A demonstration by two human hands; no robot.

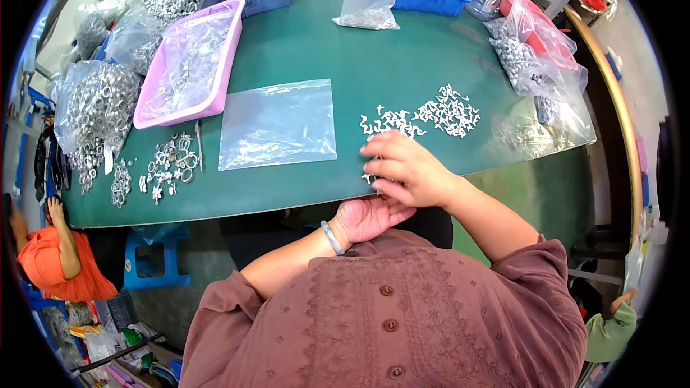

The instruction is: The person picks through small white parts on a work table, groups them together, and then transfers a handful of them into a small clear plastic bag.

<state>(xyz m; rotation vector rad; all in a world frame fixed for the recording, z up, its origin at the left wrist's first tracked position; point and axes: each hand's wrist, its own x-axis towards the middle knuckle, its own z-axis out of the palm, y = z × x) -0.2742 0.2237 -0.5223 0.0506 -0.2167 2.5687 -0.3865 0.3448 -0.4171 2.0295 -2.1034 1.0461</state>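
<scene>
I am observing the right hand (404, 167) curving, fingers apart, over small silver pieces (393, 122) near the edge of the green table (302, 43); I cannot tell whether it is pinching any. The left hand (368, 218) is facing palm-up, unclenched, below, presumably for catching pieces.

Bright; glare on clear plastic (279, 128); edges bent, seemingly soft.

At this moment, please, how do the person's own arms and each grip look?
Loose reddish-brown sleeves end around the elbows, leaving the forearms bare. The left wrist wears a pale grey bangle. No glove shows on the left grip or the right grip.
</scene>
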